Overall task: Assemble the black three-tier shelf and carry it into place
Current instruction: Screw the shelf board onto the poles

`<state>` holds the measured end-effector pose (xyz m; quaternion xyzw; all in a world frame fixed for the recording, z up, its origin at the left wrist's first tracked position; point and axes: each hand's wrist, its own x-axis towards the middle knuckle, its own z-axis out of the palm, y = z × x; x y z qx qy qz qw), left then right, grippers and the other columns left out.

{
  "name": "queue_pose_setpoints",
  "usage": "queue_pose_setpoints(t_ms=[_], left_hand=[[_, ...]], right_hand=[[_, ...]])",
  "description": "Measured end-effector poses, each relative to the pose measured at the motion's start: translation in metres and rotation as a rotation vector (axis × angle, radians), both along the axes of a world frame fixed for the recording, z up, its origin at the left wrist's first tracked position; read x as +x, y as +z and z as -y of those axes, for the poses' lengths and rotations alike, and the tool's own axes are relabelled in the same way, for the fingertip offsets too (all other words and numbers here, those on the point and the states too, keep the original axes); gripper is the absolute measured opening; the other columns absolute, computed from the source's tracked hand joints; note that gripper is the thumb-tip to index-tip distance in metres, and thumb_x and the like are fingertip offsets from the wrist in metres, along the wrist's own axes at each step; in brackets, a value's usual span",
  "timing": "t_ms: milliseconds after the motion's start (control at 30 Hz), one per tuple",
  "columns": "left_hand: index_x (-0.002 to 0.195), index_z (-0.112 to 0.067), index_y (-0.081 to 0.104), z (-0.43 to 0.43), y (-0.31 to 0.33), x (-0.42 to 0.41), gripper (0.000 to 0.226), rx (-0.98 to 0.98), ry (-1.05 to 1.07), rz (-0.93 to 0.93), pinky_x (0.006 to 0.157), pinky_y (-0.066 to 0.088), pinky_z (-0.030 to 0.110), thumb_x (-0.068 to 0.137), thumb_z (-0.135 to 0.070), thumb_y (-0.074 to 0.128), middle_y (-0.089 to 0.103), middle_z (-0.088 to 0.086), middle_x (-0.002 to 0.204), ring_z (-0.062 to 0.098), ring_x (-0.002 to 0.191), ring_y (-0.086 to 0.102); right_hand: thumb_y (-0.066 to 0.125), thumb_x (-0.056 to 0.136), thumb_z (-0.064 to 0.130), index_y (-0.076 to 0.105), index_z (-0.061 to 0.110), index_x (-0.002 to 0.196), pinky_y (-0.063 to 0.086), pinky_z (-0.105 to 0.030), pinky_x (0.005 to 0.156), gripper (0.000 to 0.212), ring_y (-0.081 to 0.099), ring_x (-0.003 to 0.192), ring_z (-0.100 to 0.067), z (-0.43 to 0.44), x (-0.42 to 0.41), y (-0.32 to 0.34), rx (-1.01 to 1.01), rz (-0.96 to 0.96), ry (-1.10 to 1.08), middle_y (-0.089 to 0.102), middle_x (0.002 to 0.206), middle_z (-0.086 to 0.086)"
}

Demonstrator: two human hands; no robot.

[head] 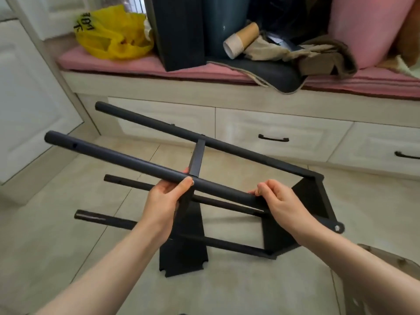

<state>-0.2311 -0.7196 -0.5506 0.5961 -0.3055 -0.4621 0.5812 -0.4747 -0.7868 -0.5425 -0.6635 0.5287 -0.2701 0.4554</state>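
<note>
Head view: the black three-tier shelf [197,155] is part-built and lies on its side on the tiled floor [68,223] in front of the drawer bench [227,123], near its drawer fronts and apart from them. My left hand [166,198] grips the near upper pole [127,160] beside the crossbar joint, thumb on top and fingers curled beneath. My right hand [279,201] grips the same pole where it meets the end panel [318,196], fingers curled over it. I judge the main risk to be the pole's seating in that panel: I cannot tell whether it is fully home, and an uneven push from either hand could cock it or pull it out of its socket. The middle panel [184,246] bears on the floor by one edge; a twist on the pole could rack the frame or tip it. My left thumb sits just beside the joint and could be pinched if the crossbar slides. The unsupported pole ends could swing into the drawer fronts. The long axis follows the poles and runs roughly along the bench front. The end panel lies toward the bench's right part; the open pole ends point toward its left end, the upper pair rising above the floor. The far upper pole [181,130] lies nearest the drawers, and the lower pole [106,218] lies farthest from them. On the bench, a pink cushion [136,62] carries a yellow bag [113,35] at its left end and dark containers further right.
</note>
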Motion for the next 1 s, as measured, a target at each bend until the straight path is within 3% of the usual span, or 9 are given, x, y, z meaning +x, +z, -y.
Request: queue_pose_setpoints(t_ms=[333,467,533,633,733,867,1000], left_hand=[[0.121,-0.028,0.07,-0.027,-0.043,-0.004,0.06,0.008,0.114,-0.124,0.096,0.048,0.024,0.063,-0.045,0.077,0.076,-0.008,0.114,0.006,0.112,0.068],[0.121,-0.025,0.07,-0.047,-0.06,-0.014,0.066,0.003,0.146,-0.161,0.082,0.054,0.013,0.06,-0.046,0.08,0.077,-0.006,0.112,0.006,0.109,0.07],[0.118,-0.024,0.074,-0.055,-0.068,-0.019,0.063,0.005,0.175,-0.182,0.085,0.053,0.013,0.058,-0.044,0.082,0.076,-0.005,0.114,0.007,0.11,0.069],[0.115,-0.032,0.075,-0.062,-0.076,-0.023,0.056,0.009,0.17,-0.162,0.101,0.05,0.026,0.061,-0.042,0.084,0.075,-0.005,0.118,0.008,0.115,0.068],[0.118,-0.032,0.073,-0.067,-0.079,-0.025,0.055,0.015,0.153,-0.167,0.107,0.043,0.036,0.067,-0.035,0.092,0.073,-0.001,0.123,0.014,0.121,0.065],[0.12,-0.032,0.073,-0.074,-0.081,-0.026,0.054,0.026,0.152,-0.188,0.108,0.047,0.034,0.067,-0.038,0.084,0.072,0.001,0.124,0.016,0.122,0.065],[0.117,-0.032,0.074,-0.078,-0.077,-0.027,0.054,0.08,0.163,-0.144,0.105,0.051,0.029,0.065,-0.042,0.087,0.075,-0.003,0.117,0.011,0.115,0.068]], right_hand=[[0.043,0.104,0.035,0.059,0.022,0.093,0.041,-0.014,0.064,0.023,0.064,0.078,-0.001,0.011,0.033,-0.011,-0.038,-0.147,0.039,0.071,0.08,0.006],[0.042,0.104,0.037,0.054,0.024,0.092,0.051,-0.028,0.071,0.021,0.066,0.074,-0.006,0.01,0.04,-0.018,-0.078,-0.222,0.092,0.071,0.073,0.005],[0.041,0.104,0.038,0.052,0.027,0.092,0.055,-0.031,0.073,0.019,0.066,0.07,-0.005,0.005,0.047,-0.024,-0.106,-0.262,0.13,0.07,0.071,0.006],[0.042,0.103,0.04,0.05,0.03,0.09,0.055,-0.032,0.07,0.018,0.065,0.067,-0.003,-0.001,0.062,-0.032,-0.134,-0.26,0.169,0.07,0.068,0.01],[0.046,0.102,0.037,0.051,0.029,0.088,0.053,-0.028,0.065,0.017,0.064,0.067,0.0,-0.005,0.077,-0.036,-0.133,-0.22,0.217,0.068,0.07,0.019],[0.052,0.101,0.032,0.055,0.026,0.083,0.047,-0.025,0.061,0.019,0.063,0.065,-0.001,-0.008,0.088,-0.039,-0.096,-0.198,0.272,0.068,0.068,0.019],[0.055,0.098,0.037,0.052,0.032,0.076,0.053,-0.034,0.067,0.023,0.063,0.068,-0.006,-0.014,0.09,-0.04,-0.118,-0.329,0.316,0.068,0.068,0.009]])
